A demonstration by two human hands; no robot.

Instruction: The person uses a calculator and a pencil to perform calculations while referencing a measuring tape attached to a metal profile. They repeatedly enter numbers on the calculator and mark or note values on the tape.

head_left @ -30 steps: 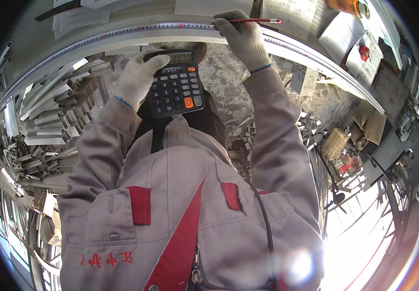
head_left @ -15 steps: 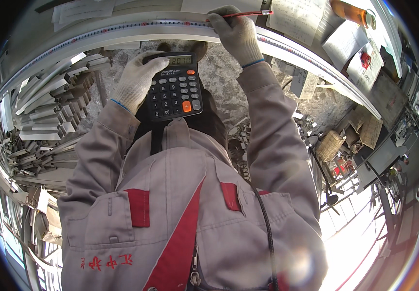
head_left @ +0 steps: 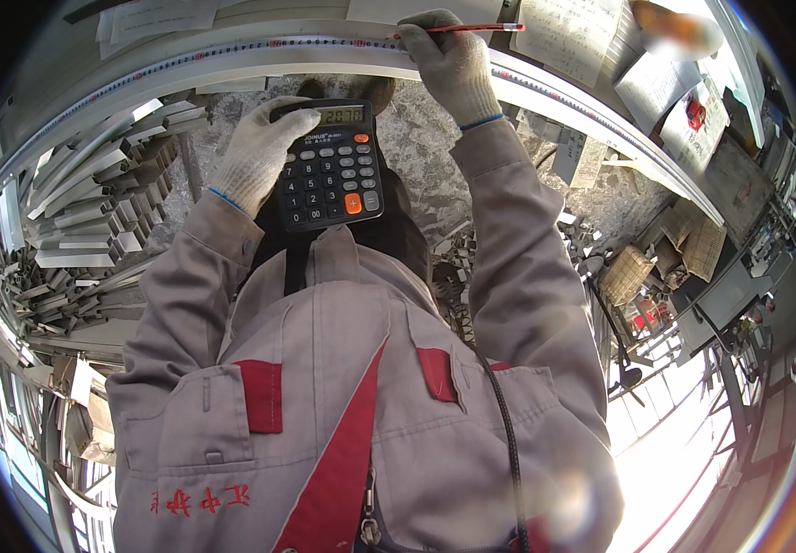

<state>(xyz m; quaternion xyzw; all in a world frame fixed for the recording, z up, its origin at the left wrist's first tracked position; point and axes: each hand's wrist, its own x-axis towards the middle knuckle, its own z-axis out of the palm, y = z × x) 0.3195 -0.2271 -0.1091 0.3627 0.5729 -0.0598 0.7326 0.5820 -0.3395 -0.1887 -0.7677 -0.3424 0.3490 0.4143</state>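
A white knitted glove covers my left hand (head_left: 264, 147), which grips the upper left side of a black calculator (head_left: 332, 175). The calculator has grey and orange keys, and digits show on its lit display. My gloved right hand (head_left: 444, 69) pinches a thin red pencil (head_left: 476, 29) that points left, its tip end close to the bench top. Under that hand runs a long measuring tape (head_left: 315, 42), a marked strip along the front edge of the workbench (head_left: 278, 61). The right palm rests over part of the tape and hides its marks.
Handwritten sheets (head_left: 568, 37) lie on the bench at the right, near an orange bottle (head_left: 674, 29) and a small red object (head_left: 696, 114). Stacked metal profiles (head_left: 108, 184) fill the left side. Cardboard boxes (head_left: 628, 275) stand at the lower right.
My right hand and the pencil have shifted very slightly right. The left hand still holds the calculator in nearly the same place.
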